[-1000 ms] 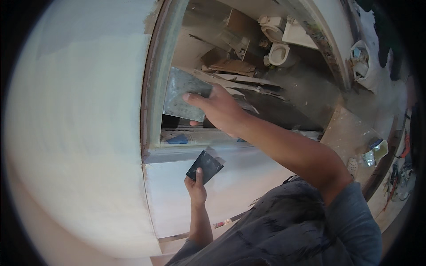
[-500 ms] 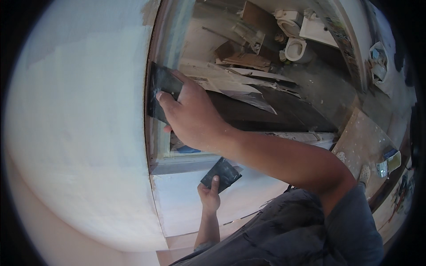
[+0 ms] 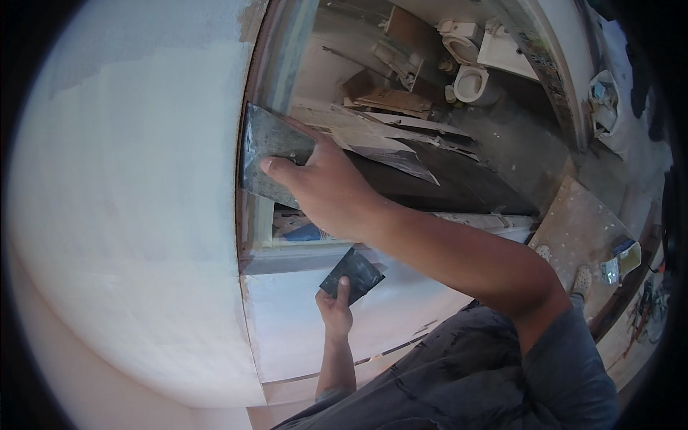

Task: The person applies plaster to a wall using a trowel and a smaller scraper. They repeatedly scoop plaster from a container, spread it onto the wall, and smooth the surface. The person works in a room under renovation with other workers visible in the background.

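My right hand [image 3: 322,179] is closed round a wide, dark grey putty scraper [image 3: 272,140], thumb lying on its flat face. The scraper's far edge meets the narrow edge strip [image 3: 242,215] between the white wall [image 3: 143,201] and the window-like opening. Pale smears mark its blade. Lower down, my left hand [image 3: 335,308] grips a second, smaller dark scraper [image 3: 358,274], its thumb on top and whitish residue on its face. That scraper is held apart from the wall, in front of a pale panel [image 3: 287,337] below the opening.
Beyond the opening lie torn boards and sheets [image 3: 401,154], and farther back stand a toilet [image 3: 471,84] and a white basin [image 3: 505,50]. At right, a speckled board [image 3: 573,215] lies by my shoes, with an open container [image 3: 627,254] on it. A white sack [image 3: 605,107] stands farther off.
The right scraper has turned so more of its flat face shows, and my right hand has shifted slightly right. My left hand and its scraper have risen a little in view.
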Action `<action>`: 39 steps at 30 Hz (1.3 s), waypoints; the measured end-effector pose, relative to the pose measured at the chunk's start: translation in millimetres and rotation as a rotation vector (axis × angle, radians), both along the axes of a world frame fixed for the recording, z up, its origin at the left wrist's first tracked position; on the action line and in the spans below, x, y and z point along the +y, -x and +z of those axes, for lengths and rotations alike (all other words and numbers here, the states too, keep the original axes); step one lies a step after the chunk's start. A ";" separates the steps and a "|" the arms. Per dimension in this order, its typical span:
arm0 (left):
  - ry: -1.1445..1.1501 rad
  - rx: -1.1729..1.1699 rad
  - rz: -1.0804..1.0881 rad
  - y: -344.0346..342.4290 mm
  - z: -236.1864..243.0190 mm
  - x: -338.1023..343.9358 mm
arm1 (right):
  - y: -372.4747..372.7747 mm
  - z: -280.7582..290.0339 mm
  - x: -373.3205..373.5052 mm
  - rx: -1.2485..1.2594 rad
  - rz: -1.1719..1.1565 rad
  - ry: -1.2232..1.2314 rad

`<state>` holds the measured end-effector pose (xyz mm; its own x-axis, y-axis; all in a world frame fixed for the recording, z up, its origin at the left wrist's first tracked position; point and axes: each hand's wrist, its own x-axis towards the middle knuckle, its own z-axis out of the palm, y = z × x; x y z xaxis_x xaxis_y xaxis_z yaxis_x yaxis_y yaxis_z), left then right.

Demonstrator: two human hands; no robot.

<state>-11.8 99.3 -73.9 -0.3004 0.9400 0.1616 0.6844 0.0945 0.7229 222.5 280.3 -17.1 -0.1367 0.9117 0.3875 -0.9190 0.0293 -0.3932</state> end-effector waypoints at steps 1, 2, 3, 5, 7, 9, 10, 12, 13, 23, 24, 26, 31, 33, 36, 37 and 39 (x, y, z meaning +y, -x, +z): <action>0.002 -0.007 0.004 -1.2 0.0 -0.6 | -2.1 -3.0 -1.1 -0.041 -0.006 -0.003; 0.003 -0.014 0.008 -2.2 0.2 -1.3 | -6.7 -6.8 -2.7 -0.083 -0.011 -0.007; 0.001 -0.018 0.009 -3.2 1.6 -0.9 | -11.3 -8.3 -2.6 -0.089 -0.020 -0.010; 0.007 -0.017 0.015 -4.3 2.9 -1.9 | -17.3 -12.3 -2.2 -0.071 -0.029 0.000; 0.011 -0.009 0.007 -4.3 3.2 -0.2 | -21.3 -15.8 4.6 0.014 -0.012 0.028; 0.006 0.000 -0.004 -1.1 3.8 -0.8 | -15.3 -24.6 17.8 0.132 0.042 0.060; -0.009 -0.025 0.002 4.8 -2.8 -0.8 | -17.2 -30.3 18.5 0.131 0.020 0.049; -0.031 -0.048 0.026 17.9 -7.0 -2.4 | -14.5 -38.3 12.7 0.110 -0.029 0.049; -0.066 -0.070 0.046 9.6 -6.4 -0.9 | -3.0 -45.9 10.2 0.022 -0.209 0.116; 0.220 -1.025 0.050 -91.9 -55.6 25.8 | -51.5 -198.6 -82.3 -0.370 -0.192 0.606; 0.286 -1.133 0.049 -95.5 -70.5 25.6 | -64.2 -205.1 -92.0 -0.354 -0.190 0.610; 0.385 -1.242 0.028 -114.3 -87.2 27.4 | -93.8 -217.5 -112.5 -0.316 -0.196 0.632; 0.507 -1.256 -0.043 -160.8 -99.9 23.9 | -143.1 -227.1 -148.9 -0.417 -0.374 0.634; 0.557 -1.291 -0.135 -169.7 -103.7 25.7 | -163.2 -223.4 -160.9 -0.413 -0.366 0.642; 0.572 -1.306 -0.113 -205.1 -79.7 25.1 | -173.1 -230.4 -164.5 -0.415 -0.422 0.549; 0.591 -1.331 -0.126 -210.8 -77.0 24.4 | -179.1 -228.2 -169.2 -0.298 -0.385 0.575; 0.669 -1.423 -0.212 -214.3 -79.1 22.3 | -193.3 -219.0 -182.0 -0.059 -0.310 0.618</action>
<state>202.6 121.6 -153.0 0.3013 0.7657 -0.5682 -0.4455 0.6399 0.6261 415.8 98.3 -236.1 0.1611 0.9631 -0.2156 -0.8807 0.0418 -0.4718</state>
